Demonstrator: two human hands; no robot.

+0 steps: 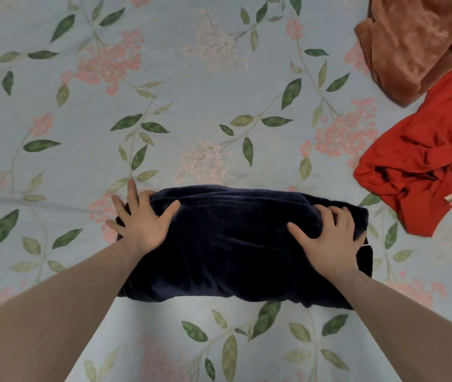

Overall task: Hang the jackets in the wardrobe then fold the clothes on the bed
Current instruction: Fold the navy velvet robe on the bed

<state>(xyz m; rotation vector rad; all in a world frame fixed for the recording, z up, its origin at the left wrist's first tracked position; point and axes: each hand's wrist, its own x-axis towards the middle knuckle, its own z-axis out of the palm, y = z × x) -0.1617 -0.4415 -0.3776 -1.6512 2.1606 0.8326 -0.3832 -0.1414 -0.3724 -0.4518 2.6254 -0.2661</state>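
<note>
A dark navy garment (235, 244) lies folded into a thick rectangle on the bed in front of me. My left hand (143, 221) rests on its left end, fingers spread, with the thumb on top of the fabric and the fingertips at the edge. My right hand (329, 239) lies on the right end, fingers curled over the far right corner. A crumpled red garment (423, 158) lies at the right. Above it lies a rust-brown velvety garment (417, 42), also unfolded.
The bed is covered by a pale blue sheet (191, 92) printed with pink flowers and green leaves. Open sheet stretches to the left of and beyond the navy garment. No wardrobe or jackets are in view.
</note>
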